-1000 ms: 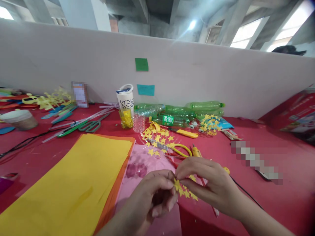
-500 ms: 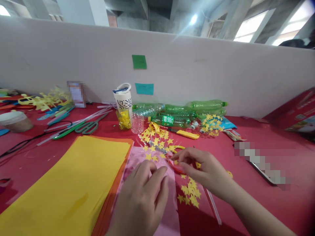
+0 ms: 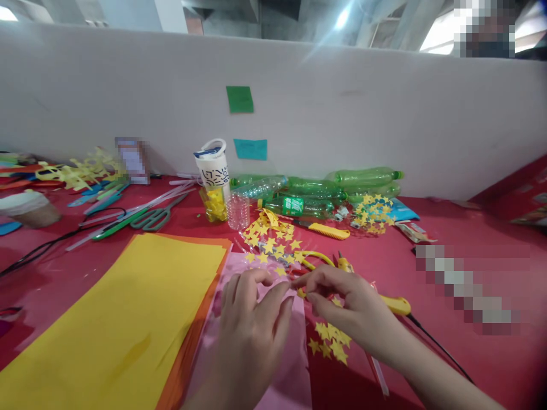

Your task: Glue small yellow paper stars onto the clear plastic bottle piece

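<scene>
My left hand [image 3: 252,319] is curled over the pink sheet [image 3: 282,376], thumb beside the bent fingers; whatever it grips is hidden. Just beyond lie clear plastic strips dotted with yellow paper stars [image 3: 269,245]. My right hand [image 3: 337,290] pinches a small yellow star [image 3: 301,293] between thumb and fingers, its fingertips close to the left thumb. Below the right hand is a loose pile of yellow stars [image 3: 329,339]. Partly covered by the right forearm is a yellow-handled corded tool [image 3: 395,305], its tip showing beyond the hand. Yellow-handled scissors [image 3: 318,256] lie behind the hands.
A stack of yellow and orange sheets [image 3: 141,307] lies left. Behind stand a patterned cup [image 3: 213,173] and a clear cut bottle piece [image 3: 238,212]; green bottles [image 3: 299,205] lie along the partition [image 3: 342,114]. A yellow cutter [image 3: 328,230] and grey-handled scissors [image 3: 156,218] lie nearby.
My right hand has shifted slightly left and down, bringing its fingertips near my left thumb. The yellow-handled corded tool shows more clearly now. The view has tilted a little.
</scene>
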The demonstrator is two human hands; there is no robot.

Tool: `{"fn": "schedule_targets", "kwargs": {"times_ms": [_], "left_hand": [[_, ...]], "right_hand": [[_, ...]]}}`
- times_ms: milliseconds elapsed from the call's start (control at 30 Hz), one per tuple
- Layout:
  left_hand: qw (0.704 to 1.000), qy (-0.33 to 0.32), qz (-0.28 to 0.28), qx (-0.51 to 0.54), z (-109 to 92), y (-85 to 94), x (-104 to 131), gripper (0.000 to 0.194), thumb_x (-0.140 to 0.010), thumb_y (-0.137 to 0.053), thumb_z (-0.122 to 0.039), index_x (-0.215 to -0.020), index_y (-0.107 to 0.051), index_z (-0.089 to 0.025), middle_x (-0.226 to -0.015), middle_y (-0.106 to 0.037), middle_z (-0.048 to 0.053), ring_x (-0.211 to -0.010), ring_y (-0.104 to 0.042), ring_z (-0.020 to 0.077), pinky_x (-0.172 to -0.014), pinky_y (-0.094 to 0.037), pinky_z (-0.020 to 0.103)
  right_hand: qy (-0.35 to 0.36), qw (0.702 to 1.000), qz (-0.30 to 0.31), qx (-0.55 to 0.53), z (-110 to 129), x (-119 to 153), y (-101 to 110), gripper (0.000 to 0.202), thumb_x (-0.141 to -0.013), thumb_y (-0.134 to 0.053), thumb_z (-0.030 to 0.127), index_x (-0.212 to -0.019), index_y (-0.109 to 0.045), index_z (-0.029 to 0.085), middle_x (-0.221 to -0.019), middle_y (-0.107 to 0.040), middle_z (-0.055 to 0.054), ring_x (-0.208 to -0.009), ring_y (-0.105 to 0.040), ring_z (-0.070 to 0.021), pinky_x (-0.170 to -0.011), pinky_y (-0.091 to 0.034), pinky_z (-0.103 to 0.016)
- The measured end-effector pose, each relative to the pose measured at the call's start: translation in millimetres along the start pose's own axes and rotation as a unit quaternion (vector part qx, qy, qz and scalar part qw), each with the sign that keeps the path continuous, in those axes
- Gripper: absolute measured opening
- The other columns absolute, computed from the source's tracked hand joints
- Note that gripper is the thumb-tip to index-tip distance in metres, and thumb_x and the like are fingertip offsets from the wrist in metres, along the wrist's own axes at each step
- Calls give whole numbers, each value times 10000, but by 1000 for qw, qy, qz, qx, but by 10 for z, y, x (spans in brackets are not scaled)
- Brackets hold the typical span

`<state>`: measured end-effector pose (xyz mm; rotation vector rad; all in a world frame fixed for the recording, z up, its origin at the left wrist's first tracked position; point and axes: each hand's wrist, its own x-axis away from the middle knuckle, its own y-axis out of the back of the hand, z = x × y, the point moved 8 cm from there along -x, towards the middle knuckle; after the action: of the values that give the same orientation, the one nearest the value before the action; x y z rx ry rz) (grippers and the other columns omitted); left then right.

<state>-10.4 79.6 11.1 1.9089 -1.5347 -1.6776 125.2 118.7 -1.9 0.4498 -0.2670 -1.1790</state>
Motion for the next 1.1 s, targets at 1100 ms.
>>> {"fn": "schedule_targets", "kwargs": {"times_ms": [1100], "left_hand": [[992,26,-26,120,-14,-80,-19,207,-799,-579,-51,-882,-631,-233,-932,-467,20,-873,-482,172,-758,-421,335]], "right_hand": [[95,989,-47,105,141,-9,62,167,-749,-549,26,-747,-553,194,-796,-513,14,-699,-486,-113,-615,-379,-240]]}}
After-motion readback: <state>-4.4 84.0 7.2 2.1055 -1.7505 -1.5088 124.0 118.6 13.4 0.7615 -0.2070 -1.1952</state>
